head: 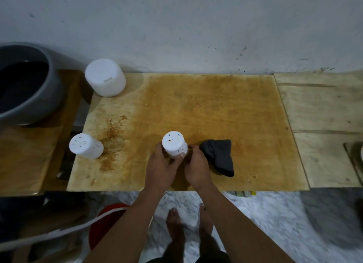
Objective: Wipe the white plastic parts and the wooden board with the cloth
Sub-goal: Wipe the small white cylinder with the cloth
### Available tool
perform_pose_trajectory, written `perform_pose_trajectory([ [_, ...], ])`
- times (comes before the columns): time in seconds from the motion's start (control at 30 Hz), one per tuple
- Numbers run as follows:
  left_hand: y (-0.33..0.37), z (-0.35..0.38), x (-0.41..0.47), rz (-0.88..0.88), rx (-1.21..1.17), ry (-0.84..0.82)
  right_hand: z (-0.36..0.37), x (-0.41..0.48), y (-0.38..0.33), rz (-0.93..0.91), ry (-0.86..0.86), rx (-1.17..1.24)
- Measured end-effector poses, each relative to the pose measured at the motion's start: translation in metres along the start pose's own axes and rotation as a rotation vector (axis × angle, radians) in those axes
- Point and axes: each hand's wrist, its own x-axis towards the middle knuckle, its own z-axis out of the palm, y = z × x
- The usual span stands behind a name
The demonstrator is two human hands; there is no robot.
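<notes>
The speckled white part (174,144) stands upright near the front edge of the wooden board (206,109). The left hand (161,168) wraps it from the left, its grip closed round the lower wall with the thumb across the front. Just right of the part, the right hand (196,168) has its grip pinched on an end of the dark cloth (220,156), and the rest of the cloth lies on the board.

To wipe well, I would bunch more cloth into the palm, since a pinched edge will likely just smear the dark specks. Turn the part with the left hand so the wall and top both get covered.

Left of the part is a second speckled part (86,146) beside brown stains (112,145). Far to its back left is a larger white tub (105,77).
</notes>
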Motion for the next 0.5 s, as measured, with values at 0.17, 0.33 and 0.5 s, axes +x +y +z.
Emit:
perform_pose_trajectory([
  [0.17, 0.01, -0.011, -0.012, -0.029, -0.085, 0.083, -0.02, -0.005, -0.009, 0.107, -0.103, -0.009],
  [0.33, 0.027, -0.017, -0.023, -0.007, -0.148, 0.168, -0.076, 0.008, -0.01, 0.212, 0.18, -0.08],
  [0.5, 0.057, -0.017, -0.025, 0.029, -0.243, 0.145, -0.103, 0.035, 0.018, 0.415, -0.001, -0.239],
])
